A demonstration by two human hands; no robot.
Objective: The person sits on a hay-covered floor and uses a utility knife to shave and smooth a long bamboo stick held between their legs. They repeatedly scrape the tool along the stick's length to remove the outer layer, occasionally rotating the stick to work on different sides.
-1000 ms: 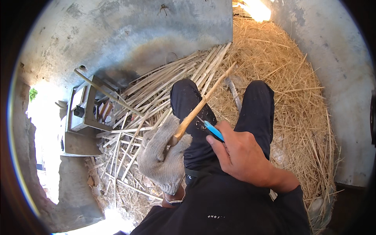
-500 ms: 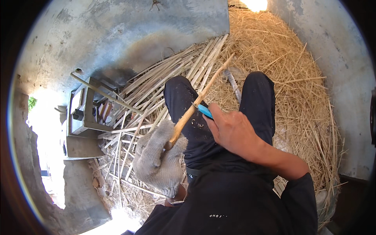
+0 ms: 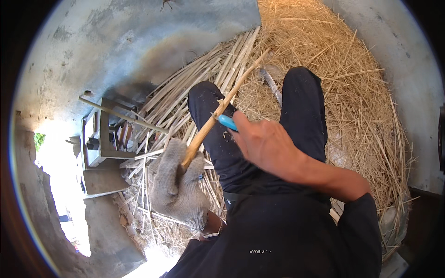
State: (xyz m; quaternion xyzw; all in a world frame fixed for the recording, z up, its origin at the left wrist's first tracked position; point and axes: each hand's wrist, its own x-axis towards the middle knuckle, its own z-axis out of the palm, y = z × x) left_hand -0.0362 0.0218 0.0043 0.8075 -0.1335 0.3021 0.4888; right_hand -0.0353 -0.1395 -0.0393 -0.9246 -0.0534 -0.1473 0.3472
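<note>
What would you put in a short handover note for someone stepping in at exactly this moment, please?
Left hand: in a grey work glove, closed around the lower end of a long cane stick, which slants up and away over the left knee.
Right hand: bare, gripping a blue-handled knife with its blade against the stick near mid-length.
Around: a bundle of pale stripped canes lies on the ground to the left, loose straw to the right, and a small metal frame stands at far left.
Done: the bundle already holds many stripped canes.
Left: this stick is mid-shave, knife on it.
</note>
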